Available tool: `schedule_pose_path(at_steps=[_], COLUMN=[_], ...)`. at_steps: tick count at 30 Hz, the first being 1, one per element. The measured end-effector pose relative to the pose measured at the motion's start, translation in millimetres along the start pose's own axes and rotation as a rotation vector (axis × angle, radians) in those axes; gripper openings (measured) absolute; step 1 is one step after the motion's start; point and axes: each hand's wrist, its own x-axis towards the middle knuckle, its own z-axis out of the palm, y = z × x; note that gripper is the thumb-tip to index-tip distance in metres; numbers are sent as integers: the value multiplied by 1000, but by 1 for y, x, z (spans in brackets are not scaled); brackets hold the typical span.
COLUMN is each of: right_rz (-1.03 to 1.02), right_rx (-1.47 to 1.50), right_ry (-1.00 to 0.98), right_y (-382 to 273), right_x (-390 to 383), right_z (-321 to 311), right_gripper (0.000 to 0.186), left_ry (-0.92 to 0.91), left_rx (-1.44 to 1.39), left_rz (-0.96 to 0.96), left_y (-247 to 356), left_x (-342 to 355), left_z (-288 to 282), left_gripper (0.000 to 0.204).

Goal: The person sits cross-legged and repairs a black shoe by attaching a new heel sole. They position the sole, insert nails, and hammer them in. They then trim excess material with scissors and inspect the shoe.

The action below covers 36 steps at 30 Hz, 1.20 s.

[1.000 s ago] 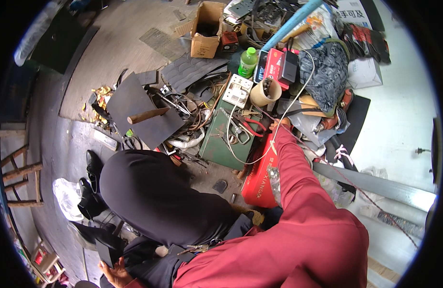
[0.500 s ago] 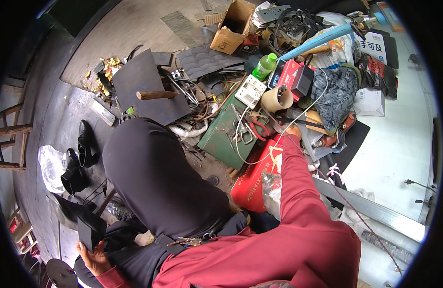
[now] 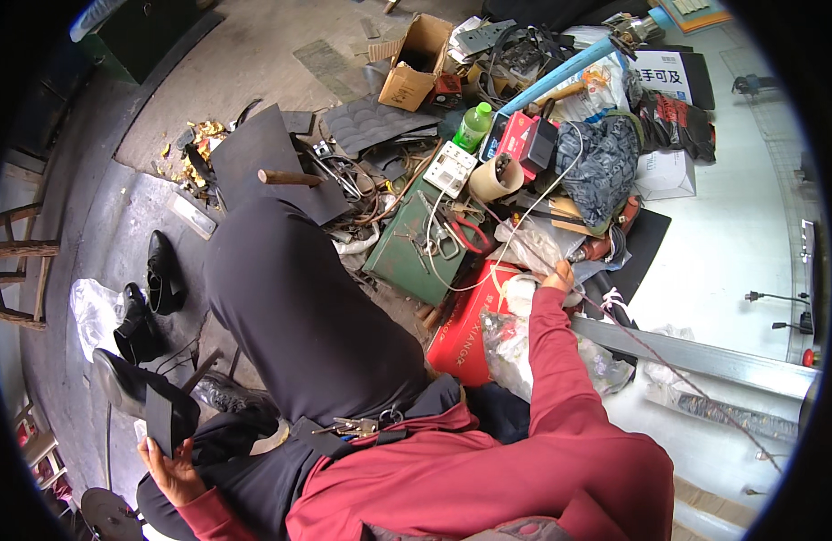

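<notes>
At the lower left, my left hand [image 3: 174, 472] grips a flat black piece of sheet material [image 3: 170, 417], fingers wrapped round its lower end. That piece stands against an upturned dark shoe [image 3: 120, 386]. My right hand [image 3: 558, 278] is stretched out to the clutter, its fingers closed at the edge of a crumpled clear plastic bag [image 3: 524, 243]. Close by lie a red box [image 3: 465, 338], a twisted brown cord [image 3: 646, 345] and a green metal box [image 3: 402, 257] with red-handled pliers [image 3: 470, 236] on it.
A wooden-handled tool [image 3: 289, 178] rests over a dark sheet [image 3: 253, 162] ahead of my knee. A green bottle [image 3: 473, 126], white socket block [image 3: 450, 169] and beige cup [image 3: 495, 178] stand among tools. Two black shoes [image 3: 160, 270] are at left; a metal rail [image 3: 695, 356] runs along the right.
My right hand has drawn back toward me, and more of the clear plastic bag shows beside it. My left hand still holds the black piece, nearly in place. The view has shifted slightly.
</notes>
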Motion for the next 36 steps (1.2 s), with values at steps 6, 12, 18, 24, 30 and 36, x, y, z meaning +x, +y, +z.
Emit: schedule_pose_path(at_steps=[6,12,18,24,30,36], right_rz=[1,-484,-272,-680,-1026,-697], right_rx=[-11,-784,-837,-689,-307,104], right_ry=[43,-522,-1299,-1418,-1478,-1507], right_y=[-17,-70,-183,-284,-377,-421], right_x=[-6,-28,-126,-230,-292,-380], right_z=[-87,-177,-109,11,146,308], right_gripper=[35,26,22,24,34,51], left_ry=[7,36,4,-7,-25,20], left_rx=[-10,-22,21,-63,-113,-122], left_rz=[5,103,55,177,207,169], left_y=[-3,-9,-9,-6,-14,-12], left_x=[4,0,-3,-8,-6,-12], left_z=[5,19,30,45,52,58], left_gripper=[35,31,18,14,12,14])
